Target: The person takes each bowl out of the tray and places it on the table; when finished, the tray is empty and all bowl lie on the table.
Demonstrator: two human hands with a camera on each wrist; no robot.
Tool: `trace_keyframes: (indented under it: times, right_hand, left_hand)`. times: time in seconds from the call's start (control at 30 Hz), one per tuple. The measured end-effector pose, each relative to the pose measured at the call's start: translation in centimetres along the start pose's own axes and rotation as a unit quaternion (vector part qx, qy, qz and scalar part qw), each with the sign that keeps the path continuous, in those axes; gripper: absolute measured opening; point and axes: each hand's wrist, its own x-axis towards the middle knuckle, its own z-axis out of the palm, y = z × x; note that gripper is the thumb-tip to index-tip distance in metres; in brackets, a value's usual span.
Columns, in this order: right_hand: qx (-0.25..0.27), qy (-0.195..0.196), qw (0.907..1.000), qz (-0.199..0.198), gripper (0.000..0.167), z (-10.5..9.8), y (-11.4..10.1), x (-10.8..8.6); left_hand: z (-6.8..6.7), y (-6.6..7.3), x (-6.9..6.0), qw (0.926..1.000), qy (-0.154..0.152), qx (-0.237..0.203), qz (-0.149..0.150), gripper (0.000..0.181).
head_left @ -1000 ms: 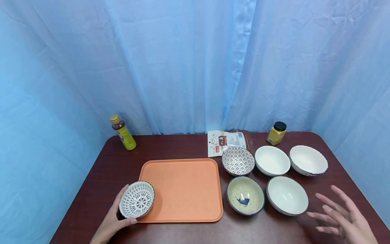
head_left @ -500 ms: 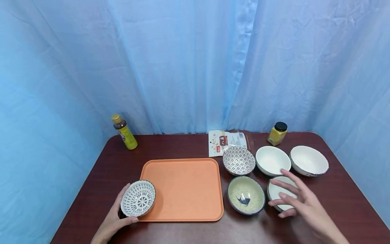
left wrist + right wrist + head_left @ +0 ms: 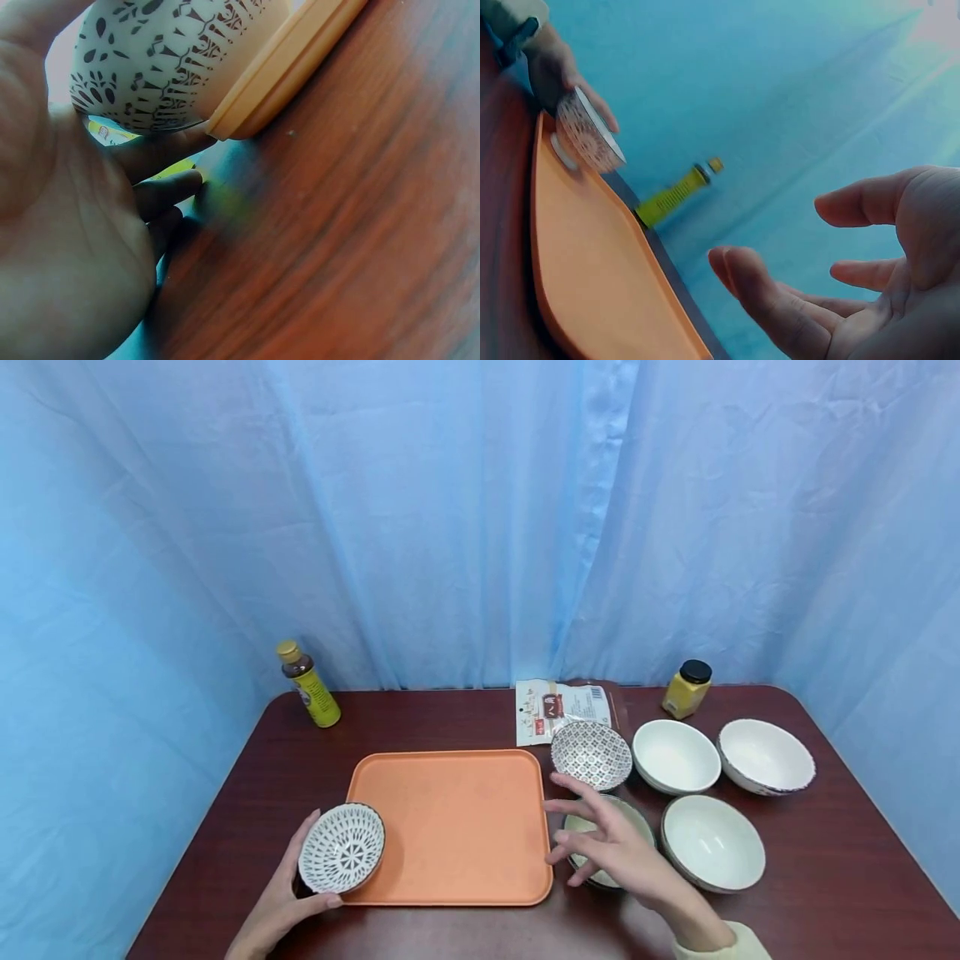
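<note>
At the tray's near left corner, my left hand (image 3: 273, 902) grips a small bowl (image 3: 342, 847) with a black-and-white petal pattern, thumb at its near side and fingers along its left. The orange tray (image 3: 457, 827) lies beneath the bowl's right part. In the left wrist view the patterned outer wall of the bowl (image 3: 165, 64) sits against the palm, by the tray's rim (image 3: 285, 67). My right hand (image 3: 615, 847) hovers with spread fingers over a green bowl (image 3: 633, 818), partly covering it, and holds nothing. Its fingertips reach the tray's right edge.
Right of the tray stand a lattice-patterned bowl (image 3: 591, 755), two white bowls (image 3: 675, 756) (image 3: 767, 756) and a pale bowl (image 3: 712, 843). Behind them are a white packet (image 3: 558, 710) and a yellow jar (image 3: 686, 691). A sauce bottle (image 3: 315, 693) stands back left, before blue curtains (image 3: 450, 527).
My right hand has swept left from beside the pale bowl, across it, to above the green bowl. My left hand and the petal-patterned bowl have stayed in place.
</note>
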Motion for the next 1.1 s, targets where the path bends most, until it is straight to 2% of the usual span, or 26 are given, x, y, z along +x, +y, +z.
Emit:
trace_keyframes:
  times: [0.17, 0.3, 0.47, 0.63, 0.87, 1.1]
  right_hand:
    - [0.001, -0.023, 0.9994, 0.024, 0.069, 2.6, 0.3, 2.2]
    - [0.021, -0.035, 0.9980, 0.049, 0.069, 4.3, 0.8, 4.1]
    - [0.039, -0.038, 0.9953, 0.081, 0.067, 6.3, 1.5, 6.2]
    - [0.034, -0.037, 0.9933, 0.104, 0.067, 8.2, 2.6, 8.0]
    - [0.038, -0.031, 0.9927, 0.110, 0.068, 10.9, 3.9, 10.3]
    - [0.047, -0.033, 0.9916, 0.115, 0.066, 14.3, 4.9, 12.7]
  left_hand:
    - [0.1, 0.0, 0.0, 1.0000, 0.002, -0.004, 0.004, 0.122]
    - [0.0, 0.0, -0.1, 1.0000, 0.004, -0.006, 0.005, 0.124]
    - [-0.1, 0.0, -0.3, 0.9999, 0.005, -0.004, 0.010, 0.125]
    - [-0.2, 0.0, -0.3, 0.9999, 0.003, -0.007, 0.012, 0.124]
    - [-0.6, 0.1, -0.4, 0.9997, -0.004, -0.014, 0.018, 0.123]
    - [-0.9, 0.2, -0.6, 0.9997, -0.007, -0.019, 0.012, 0.121]
